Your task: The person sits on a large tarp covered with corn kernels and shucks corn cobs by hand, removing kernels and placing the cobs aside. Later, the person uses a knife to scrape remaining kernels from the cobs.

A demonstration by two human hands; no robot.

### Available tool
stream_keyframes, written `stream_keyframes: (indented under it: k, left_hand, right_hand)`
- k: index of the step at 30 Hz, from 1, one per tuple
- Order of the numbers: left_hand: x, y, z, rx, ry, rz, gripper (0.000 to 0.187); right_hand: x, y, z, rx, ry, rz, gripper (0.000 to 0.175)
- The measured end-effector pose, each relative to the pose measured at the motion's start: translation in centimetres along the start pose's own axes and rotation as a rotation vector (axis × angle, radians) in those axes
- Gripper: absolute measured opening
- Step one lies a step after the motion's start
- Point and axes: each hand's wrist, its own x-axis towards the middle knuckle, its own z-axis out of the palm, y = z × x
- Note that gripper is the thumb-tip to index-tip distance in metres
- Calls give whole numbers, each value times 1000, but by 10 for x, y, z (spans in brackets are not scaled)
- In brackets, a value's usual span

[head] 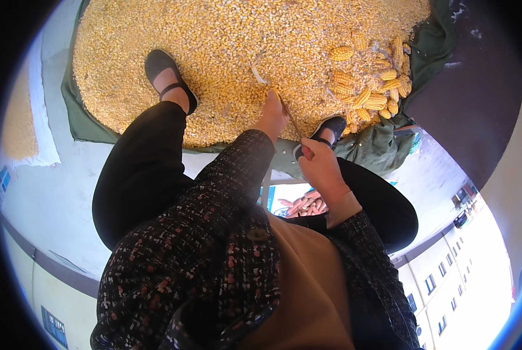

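Observation:
My left hand (273, 114) is closed around what looks like an ear of corn (276, 91), of which only a bit of yellow shows past the fingers. My right hand (324, 168) grips a thin rod-like tool (296, 127), with something red visible at the fist. The tool slants up from the right hand to the left hand's fingers. Loose corn kernels (226, 52) spread widely beyond both hands. To the right of them lies a pile of unshelled ears of corn (376, 101). A pale strip of husk (257, 74) rests on the kernels just past the left hand.
A green cloth (376, 146) lies under the kernels. My shoes rest at left (161, 65) and right (331, 127). Between my legs are several reddish bare cobs (306, 204) by a white and blue printed surface (282, 192). More grain (20, 113) lies on a white sheet at far left.

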Motion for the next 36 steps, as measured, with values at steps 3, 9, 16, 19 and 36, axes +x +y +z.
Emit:
stream_keyframes:
  k: [3, 9, 16, 19, 36]
  left_hand:
    - [-12, -2, 2, 69, -4, -23, 47]
    - [-18, 8, -2, 226, 101, -103, 51]
    - [-3, 18, -27, 262, -203, -206, 42]
    - [-11, 16, -23, 181, -120, -110, 38]
    - [-25, 17, -11, 266, -19, -77, 37]
  right_hand:
    - [12, 4, -13, 228, -86, 98, 24]
    - [23, 5, -24, 104, -151, -41, 12]
    - [43, 36, 2, 173, -17, 141, 33]
    - [19, 25, -22, 313, -39, 177, 36]
    - [-73, -38, -70, 392, -141, 258, 35]
